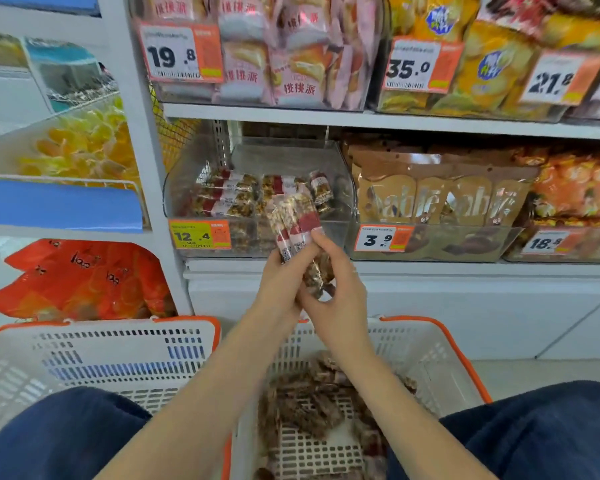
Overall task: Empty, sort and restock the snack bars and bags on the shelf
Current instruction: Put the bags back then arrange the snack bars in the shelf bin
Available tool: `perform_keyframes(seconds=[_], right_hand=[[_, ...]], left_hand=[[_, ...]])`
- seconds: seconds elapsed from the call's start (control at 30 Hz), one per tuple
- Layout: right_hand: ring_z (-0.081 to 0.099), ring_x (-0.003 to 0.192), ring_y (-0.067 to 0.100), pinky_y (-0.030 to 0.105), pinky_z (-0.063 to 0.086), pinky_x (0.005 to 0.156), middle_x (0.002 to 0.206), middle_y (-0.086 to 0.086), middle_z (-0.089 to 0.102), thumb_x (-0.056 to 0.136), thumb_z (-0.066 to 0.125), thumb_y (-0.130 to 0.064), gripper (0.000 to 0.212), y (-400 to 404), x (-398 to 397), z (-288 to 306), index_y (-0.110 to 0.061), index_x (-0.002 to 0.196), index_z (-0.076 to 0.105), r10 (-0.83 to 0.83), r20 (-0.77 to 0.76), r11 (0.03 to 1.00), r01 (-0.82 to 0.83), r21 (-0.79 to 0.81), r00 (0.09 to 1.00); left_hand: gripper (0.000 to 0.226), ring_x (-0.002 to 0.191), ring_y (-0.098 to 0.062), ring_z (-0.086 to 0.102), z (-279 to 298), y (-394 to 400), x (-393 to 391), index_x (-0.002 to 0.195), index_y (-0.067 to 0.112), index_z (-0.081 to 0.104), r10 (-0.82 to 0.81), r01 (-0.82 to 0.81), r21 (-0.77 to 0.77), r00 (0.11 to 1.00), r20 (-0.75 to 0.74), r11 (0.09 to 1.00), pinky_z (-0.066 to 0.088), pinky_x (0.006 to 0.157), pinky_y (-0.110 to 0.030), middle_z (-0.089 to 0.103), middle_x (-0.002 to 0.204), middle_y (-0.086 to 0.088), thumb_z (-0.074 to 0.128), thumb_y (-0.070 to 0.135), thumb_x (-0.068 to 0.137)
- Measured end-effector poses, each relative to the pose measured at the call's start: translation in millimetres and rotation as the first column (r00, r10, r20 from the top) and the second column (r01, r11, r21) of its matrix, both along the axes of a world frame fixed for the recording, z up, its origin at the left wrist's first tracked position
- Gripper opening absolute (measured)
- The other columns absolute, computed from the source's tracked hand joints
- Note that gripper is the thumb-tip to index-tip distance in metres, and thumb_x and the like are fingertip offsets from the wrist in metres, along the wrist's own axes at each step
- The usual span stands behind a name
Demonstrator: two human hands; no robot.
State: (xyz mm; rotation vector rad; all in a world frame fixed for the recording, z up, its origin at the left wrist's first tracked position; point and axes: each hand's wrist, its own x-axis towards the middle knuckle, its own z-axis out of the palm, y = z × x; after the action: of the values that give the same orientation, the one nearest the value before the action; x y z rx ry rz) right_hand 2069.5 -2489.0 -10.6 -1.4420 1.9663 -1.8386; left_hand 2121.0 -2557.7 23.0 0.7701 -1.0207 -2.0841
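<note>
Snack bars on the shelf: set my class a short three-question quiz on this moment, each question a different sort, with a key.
1. True or false: both hands hold the bundle of snack bars in front of the clear bin.
2. Multiple choice: Which price tag is on that bin? A) 3.9 B) 12.4 C) 35.0
3. Fill in: More bars lie loose in the right-hand ______ on the floor.

Key
1. True: the left hand and right hand both grip the bundle.
2. B, the price tag reads 12.4.
3. basket
</note>
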Motion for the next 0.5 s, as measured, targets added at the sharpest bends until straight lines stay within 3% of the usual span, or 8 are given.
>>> perform_keyframes(seconds=[0.07, 0.13, 0.2, 0.27, 0.33, 0.37, 0.5], right_hand=[[0.052, 0.117, -0.001, 0.028, 0.049, 0.096, 0.129, -0.023, 0.052, 0.086, 0.067, -0.008, 0.065, -18, -15, 14, -0.041, 0.136, 0.043, -0.022, 0.020, 1.000, 0.023, -0.014, 1.000], [0.052, 0.121, 0.007, 0.036, 0.049, 0.098, 0.135, -0.011, 0.054, 0.088, 0.063, -0.008, 0.060, -38, -33, 26, -0.028, 0.141, 0.045, -0.079, -0.016, 0.997, 0.078, -0.007, 0.997], [0.054, 0.120, 0.016, 0.040, 0.049, 0.098, 0.135, 0.000, 0.055, 0.088, 0.063, -0.010, 0.059, -61, -56, 39, -0.022, 0.142, 0.044, -0.178, -0.154, 0.982, 0.185, 0.035, 0.972], [0.056, 0.116, 0.024, 0.039, 0.047, 0.097, 0.132, 0.006, 0.057, 0.086, 0.065, -0.012, 0.061, -81, -78, 56, -0.021, 0.142, 0.043, -0.257, -0.308, 0.938, 0.313, 0.151, 0.916], [0.056, 0.112, 0.030, 0.039, 0.046, 0.094, 0.127, 0.011, 0.058, 0.086, 0.064, -0.014, 0.057, -100, -95, 70, -0.020, 0.140, 0.045, -0.256, -0.460, 0.847, 0.427, 0.317, 0.850], [0.057, 0.110, 0.033, 0.041, 0.047, 0.093, 0.125, 0.013, 0.059, 0.087, 0.063, -0.016, 0.053, -108, -101, 74, -0.019, 0.138, 0.046, -0.228, -0.532, 0.785, 0.477, 0.395, 0.816], [0.059, 0.106, 0.034, 0.035, 0.046, 0.078, 0.116, 0.016, 0.061, 0.089, 0.060, -0.017, 0.033, -135, -107, 82, -0.009, 0.120, 0.054, -0.063, -0.707, 0.547, 0.616, 0.566, 0.705]], left_hand=[[0.034, 0.087, -0.019, 0.067, 17, -20, -7, 0.118, 0.013, 0.061, -0.164, 0.167, -0.050, 0.984, 0.065, 0.985, 0.054, 0.068, -0.033, 0.070, 0.095, -0.005, 0.065, 0.013, 0.084], [0.025, 0.090, -0.018, 0.063, 31, -36, -13, 0.109, 0.019, 0.062, -0.291, 0.319, -0.124, 0.935, 0.202, 0.939, 0.051, 0.078, -0.036, 0.069, 0.094, 0.000, 0.063, 0.020, 0.084], [0.010, 0.080, -0.018, 0.056, 42, -53, -16, 0.091, 0.021, 0.058, -0.324, 0.369, -0.108, 0.897, 0.301, 0.923, 0.044, 0.078, -0.033, 0.063, 0.081, 0.002, 0.059, 0.027, 0.084], [0.010, 0.087, -0.020, 0.057, 44, -71, -14, 0.092, 0.020, 0.053, -0.291, 0.351, -0.075, 0.863, 0.414, 0.933, 0.043, 0.076, -0.034, 0.059, 0.090, -0.002, 0.056, 0.027, 0.085], [0.017, 0.110, -0.025, 0.055, 40, -88, -7, 0.103, 0.019, 0.051, -0.254, 0.339, -0.069, 0.810, 0.528, 0.938, 0.045, 0.082, -0.039, 0.057, 0.113, -0.007, 0.053, 0.022, 0.087], [0.016, 0.111, -0.024, 0.054, 37, -94, -4, 0.104, 0.018, 0.051, -0.237, 0.328, -0.069, 0.797, 0.556, 0.942, 0.044, 0.084, -0.039, 0.057, 0.114, -0.006, 0.051, 0.019, 0.088], [0.012, 0.089, -0.015, 0.056, 31, -113, 6, 0.076, 0.016, 0.053, -0.176, 0.335, -0.141, 0.755, 0.631, 0.931, 0.046, 0.085, -0.037, 0.058, 0.087, -0.001, 0.049, 0.012, 0.087]])
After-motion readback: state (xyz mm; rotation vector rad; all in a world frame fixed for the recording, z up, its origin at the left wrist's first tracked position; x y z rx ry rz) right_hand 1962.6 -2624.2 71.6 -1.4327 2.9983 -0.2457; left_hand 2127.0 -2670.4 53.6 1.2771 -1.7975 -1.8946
